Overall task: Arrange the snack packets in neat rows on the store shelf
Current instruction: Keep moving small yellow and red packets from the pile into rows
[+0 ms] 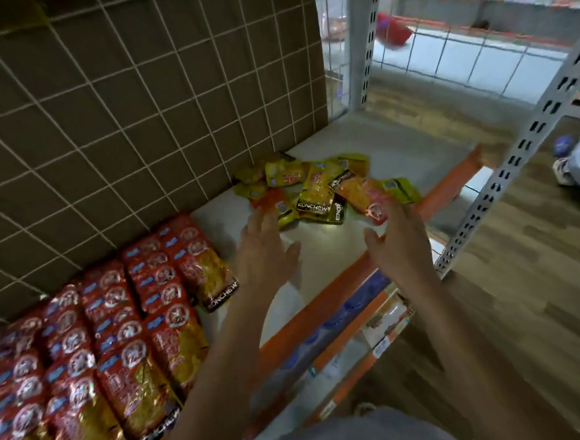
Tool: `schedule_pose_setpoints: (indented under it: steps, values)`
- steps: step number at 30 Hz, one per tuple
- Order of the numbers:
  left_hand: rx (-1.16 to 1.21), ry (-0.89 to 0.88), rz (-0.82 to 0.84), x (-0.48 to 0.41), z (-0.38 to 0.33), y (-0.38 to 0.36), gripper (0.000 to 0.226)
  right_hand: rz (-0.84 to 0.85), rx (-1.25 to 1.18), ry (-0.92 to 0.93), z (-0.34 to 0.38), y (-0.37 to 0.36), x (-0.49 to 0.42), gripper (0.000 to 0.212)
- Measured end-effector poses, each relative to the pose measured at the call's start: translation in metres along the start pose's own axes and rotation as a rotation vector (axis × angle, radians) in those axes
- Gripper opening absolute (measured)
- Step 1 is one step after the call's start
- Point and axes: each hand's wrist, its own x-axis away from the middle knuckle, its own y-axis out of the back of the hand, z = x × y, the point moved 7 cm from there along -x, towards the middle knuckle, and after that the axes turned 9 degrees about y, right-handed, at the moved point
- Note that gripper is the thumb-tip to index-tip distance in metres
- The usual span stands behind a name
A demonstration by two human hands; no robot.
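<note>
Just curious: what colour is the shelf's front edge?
The shelf edge is orange; head view.

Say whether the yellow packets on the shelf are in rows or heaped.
Heaped: the yellow packets overlap at mixed angles on the shelf, unlike the red packets laid in rows.

Left part of shelf (321,252): red Konchew packets (94,336) overlapped in neat rows, lying flat. Toward rear, apart from rows: yellow and orange Konchew packets (317,192) in loose jumbled pile, overlapping at odd angles.

"KONCHEW" on red packets (218,298), yellow packets (313,206)
</note>
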Motion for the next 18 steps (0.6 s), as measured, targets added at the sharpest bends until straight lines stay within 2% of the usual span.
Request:
schedule_pose_setpoints:
  steps: [5,9,12,15,18]
  values:
    - [-0.027,0.075,-0.004,-0.035,-0.006,-0.029,0.069,0.144,0.101,0.086,-0.013,-0.021,-0.049,0.064]
    - [-0.112,0.163,-0.028,-0.044,-0.009,-0.036,0.059,0.145,0.178,0.11,-0.024,-0.033,-0.069,0.068]
    - [-0.215,0.153,-0.08,-0.04,-0.016,-0.032,0.05,0.17,0.216,0.113,-0.029,-0.036,-0.077,0.073]
    - [-0.162,0.155,-0.154,-0.037,-0.015,-0.021,0.038,0.18,0.19,0.156,-0.025,-0.037,-0.082,0.073]
    - [-0.027,0.158,-0.218,-0.037,-0.01,-0.014,0.017,0.214,0.056,0.134,-0.019,-0.033,-0.083,0.066]
